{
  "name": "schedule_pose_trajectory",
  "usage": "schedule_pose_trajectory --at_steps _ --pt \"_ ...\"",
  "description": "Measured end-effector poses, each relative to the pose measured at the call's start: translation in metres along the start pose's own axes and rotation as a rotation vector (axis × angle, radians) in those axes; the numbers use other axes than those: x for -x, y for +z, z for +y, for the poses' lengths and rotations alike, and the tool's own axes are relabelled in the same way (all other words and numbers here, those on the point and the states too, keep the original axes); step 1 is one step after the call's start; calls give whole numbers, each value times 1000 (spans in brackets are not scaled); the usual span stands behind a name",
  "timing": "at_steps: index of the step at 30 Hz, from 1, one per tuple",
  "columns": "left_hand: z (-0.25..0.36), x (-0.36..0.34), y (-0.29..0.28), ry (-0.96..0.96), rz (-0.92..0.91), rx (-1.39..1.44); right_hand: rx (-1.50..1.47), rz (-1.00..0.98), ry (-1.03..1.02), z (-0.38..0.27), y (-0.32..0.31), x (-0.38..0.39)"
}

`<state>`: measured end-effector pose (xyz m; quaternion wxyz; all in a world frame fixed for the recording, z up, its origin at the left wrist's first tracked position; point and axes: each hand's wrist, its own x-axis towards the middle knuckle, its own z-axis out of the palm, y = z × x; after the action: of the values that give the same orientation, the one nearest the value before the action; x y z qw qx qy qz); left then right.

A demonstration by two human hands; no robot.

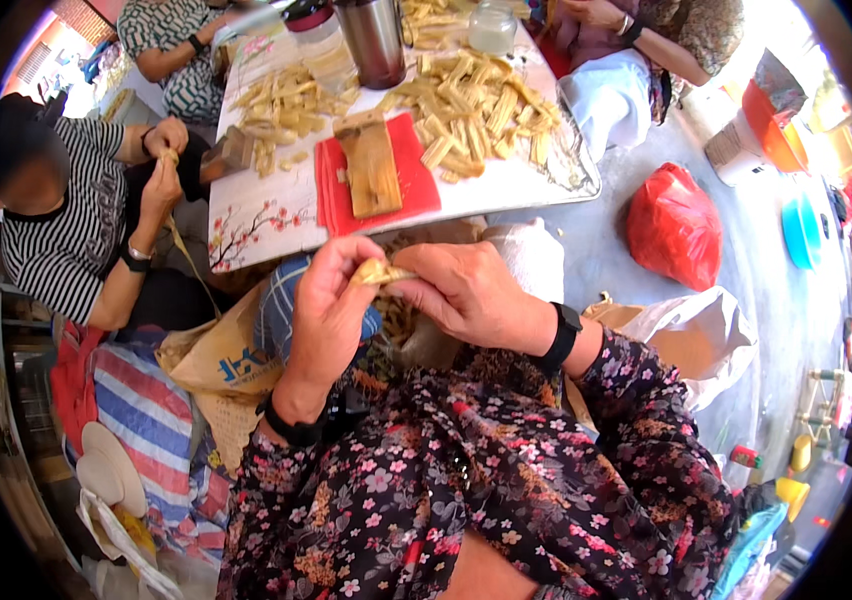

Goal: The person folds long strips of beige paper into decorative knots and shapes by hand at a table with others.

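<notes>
My left hand (324, 315) and my right hand (471, 292) meet just in front of the table's near edge. Between their fingertips is a pale yellow fibrous strip (378, 272), bunched or folded at the left and narrowing toward the right. Both hands are closed in a pinch on it. Beyond them, on the white table (291, 190) with a flower print, a worn wooden board (374, 170) lies on a red cloth (418, 165). Piles of similar yellow strips (481, 105) are heaped behind and beside the board. More pieces show partly below my hands, mostly hidden.
A co-worker in a striped shirt (66, 220) sits at left, pinching a strip; other people sit at the far side. A steel tumbler (371, 45) and glass jar (492, 30) stand on the table. A red plastic bag (674, 225) and white sack (716, 335) are at right.
</notes>
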<state>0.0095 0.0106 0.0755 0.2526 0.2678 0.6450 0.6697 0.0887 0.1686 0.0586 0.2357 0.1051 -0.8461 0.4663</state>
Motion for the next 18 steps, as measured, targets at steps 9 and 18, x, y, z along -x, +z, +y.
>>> schedule_pose_trajectory --at_steps 9,18 --pt "5 1 1 132 -23 -68 -448 -153 -126 -1 -1 5" --pt "-7 3 13 126 124 -49 -836 92 424 13 7 6"
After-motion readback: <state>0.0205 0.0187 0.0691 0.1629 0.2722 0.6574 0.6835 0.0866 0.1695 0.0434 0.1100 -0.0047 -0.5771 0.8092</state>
